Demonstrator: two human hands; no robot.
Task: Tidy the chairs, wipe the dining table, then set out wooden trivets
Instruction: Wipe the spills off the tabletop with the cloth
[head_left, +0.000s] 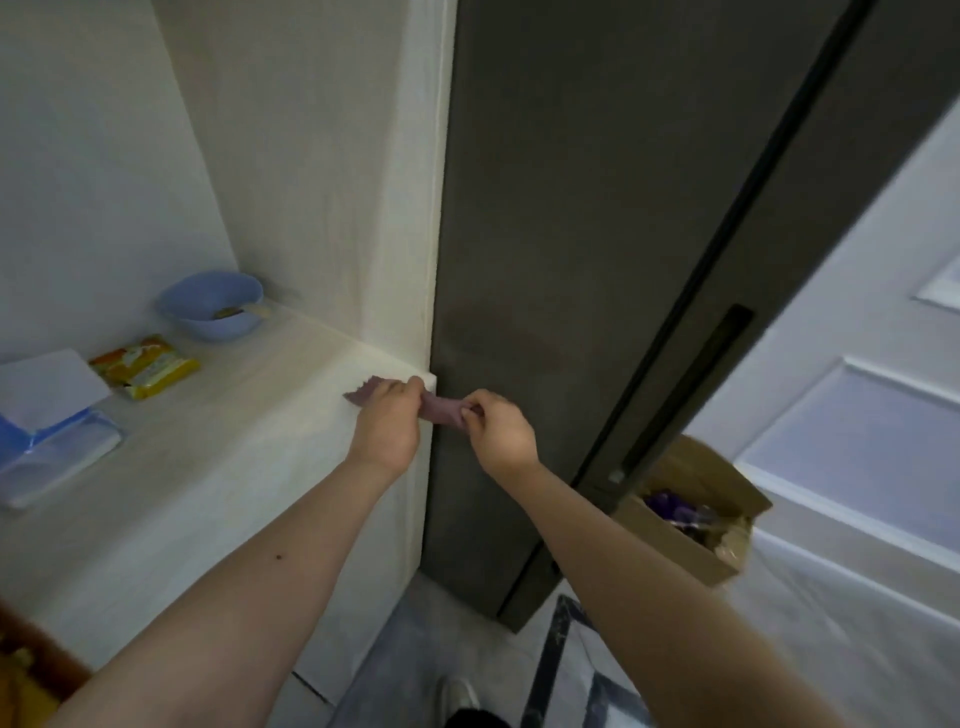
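A small purple cloth (439, 408) is stretched between both hands at the right corner of a pale wooden counter (218, 452). My left hand (388, 423) grips its left part, and one end pokes out over the countertop. My right hand (497, 431) pinches its right end in front of a dark grey fridge door (571, 260). No table, chairs or trivets are in view.
On the counter stand a blue bowl (213, 306), a yellow-orange snack packet (145, 366) and a blue-white tissue box (47, 436). An open cardboard box (691, 519) sits on the floor by a white panelled door (857, 415). A cabinet side wall (322, 156) rises behind the counter.
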